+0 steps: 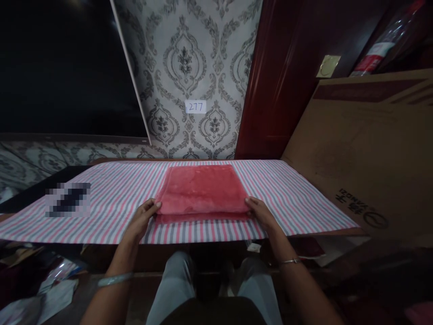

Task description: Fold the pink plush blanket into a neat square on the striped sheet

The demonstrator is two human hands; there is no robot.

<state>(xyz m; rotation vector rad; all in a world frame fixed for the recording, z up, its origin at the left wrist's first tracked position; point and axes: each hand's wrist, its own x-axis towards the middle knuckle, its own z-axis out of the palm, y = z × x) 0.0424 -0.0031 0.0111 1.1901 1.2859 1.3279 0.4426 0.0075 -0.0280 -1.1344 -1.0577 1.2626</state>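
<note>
A folded red plush cloth point(204, 187) lies flat on the striped tablecloth point(115, 198), its near edge showing a second layer beneath. My left hand point(144, 215) pinches the near left corner between thumb and fingers. At the near right corner, my right hand point(260, 210) grips the same cloth, thumb on top and fingers partly hidden under it. Both hands rest close to the table's front edge.
A large cardboard box point(365, 158) stands along the table's right side, with a plastic bottle point(375, 54) above it. A dark screen point(67, 67) hangs at the left. On the wall is a paper label point(195, 107). A pixelated dark object point(69, 199) lies on the tablecloth's left part.
</note>
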